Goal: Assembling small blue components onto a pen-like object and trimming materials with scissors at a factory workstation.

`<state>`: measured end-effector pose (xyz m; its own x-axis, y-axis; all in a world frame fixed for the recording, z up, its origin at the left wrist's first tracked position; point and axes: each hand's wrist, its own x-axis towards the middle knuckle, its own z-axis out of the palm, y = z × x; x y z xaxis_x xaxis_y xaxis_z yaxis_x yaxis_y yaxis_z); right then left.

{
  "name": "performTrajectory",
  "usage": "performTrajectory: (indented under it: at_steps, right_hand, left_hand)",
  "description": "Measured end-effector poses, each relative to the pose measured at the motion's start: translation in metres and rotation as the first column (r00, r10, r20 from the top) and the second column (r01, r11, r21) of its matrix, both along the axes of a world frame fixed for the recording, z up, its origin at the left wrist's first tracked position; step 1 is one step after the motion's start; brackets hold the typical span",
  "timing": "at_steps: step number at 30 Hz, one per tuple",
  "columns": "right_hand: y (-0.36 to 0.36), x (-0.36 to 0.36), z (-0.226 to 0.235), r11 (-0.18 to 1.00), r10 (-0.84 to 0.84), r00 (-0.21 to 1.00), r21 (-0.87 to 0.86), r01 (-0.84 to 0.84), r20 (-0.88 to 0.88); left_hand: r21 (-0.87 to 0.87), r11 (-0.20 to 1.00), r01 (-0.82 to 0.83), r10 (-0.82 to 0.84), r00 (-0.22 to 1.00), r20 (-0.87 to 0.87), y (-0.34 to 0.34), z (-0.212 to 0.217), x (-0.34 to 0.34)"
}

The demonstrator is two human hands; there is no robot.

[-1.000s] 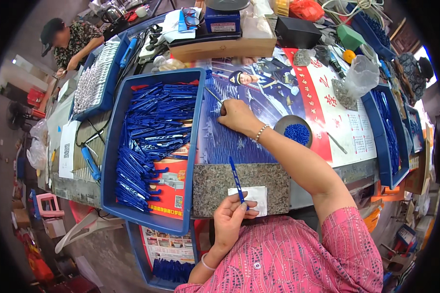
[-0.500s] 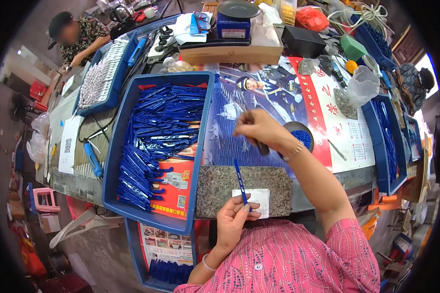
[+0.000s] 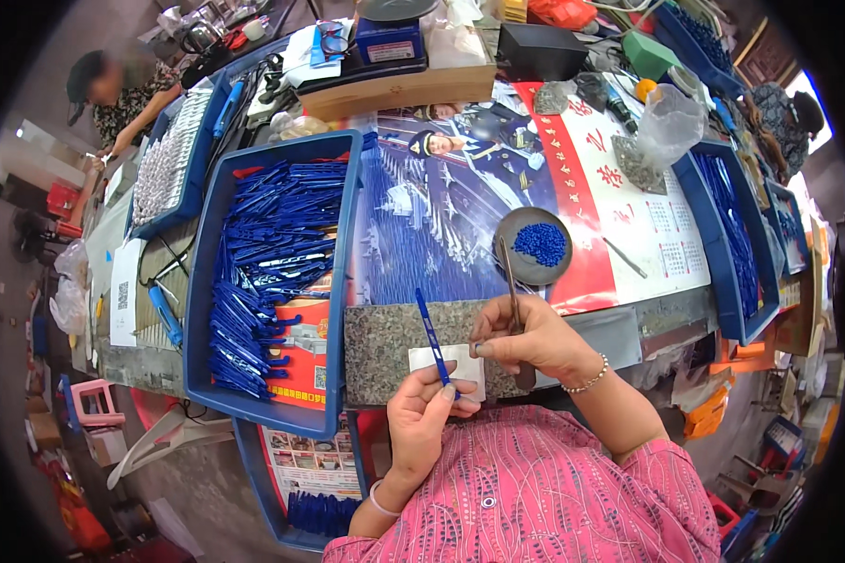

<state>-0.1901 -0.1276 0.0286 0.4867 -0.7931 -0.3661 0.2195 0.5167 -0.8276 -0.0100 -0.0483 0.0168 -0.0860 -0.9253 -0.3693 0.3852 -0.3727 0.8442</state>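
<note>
My left hand, closed, pinches a slim blue plastic strip that points up and away from me. Beneath it a small white pad lies on a speckled stone slab. Just to the right, my right hand is closed round a long, slim dark metal tool. Its thumb and fingertip meet near the blue strip; anything tiny between them cannot be made out. Beyond that hand is a round grey dish with many small blue pieces.
A blue tray of similar blue strips stands at left, with another tray below it. Further blue trays line the right side. A wooden box is at the back, a poster under the dish. Two people sit farther off.
My right hand has come down and toward me from above the poster, close to the left hand. The dish is now uncovered. My whole view has shifted slightly; the left hand keeps its strip.
</note>
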Motion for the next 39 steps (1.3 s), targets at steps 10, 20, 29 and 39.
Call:
performTrajectory:
  at_steps: [10,20,29,39]
  right_hand:
    - [0.019,-0.01,-0.006,0.996,-0.074,0.991,0.056,0.068,0.112]
    - [0.031,-0.015,-0.004,0.99,-0.083,0.99,0.126,0.069,0.113]
    - [0.046,-0.005,-0.003,0.979,-0.146,0.974,-0.167,0.117,-0.171]
    - [0.051,-0.005,-0.006,0.942,-0.095,0.897,-0.329,-0.058,-0.431]
  left_hand:
    - [-0.001,0.997,0.081,-0.081,0.996,-0.034,0.007,0.003,-0.007]
    - [0.047,0.994,0.1,-0.1,0.995,0.002,0.002,0.006,-0.018]
    - [0.027,0.988,0.149,-0.149,0.989,-0.01,-0.001,0.003,-0.019]
    - [0.037,0.985,0.168,-0.168,0.986,-0.005,0.003,0.001,-0.022]
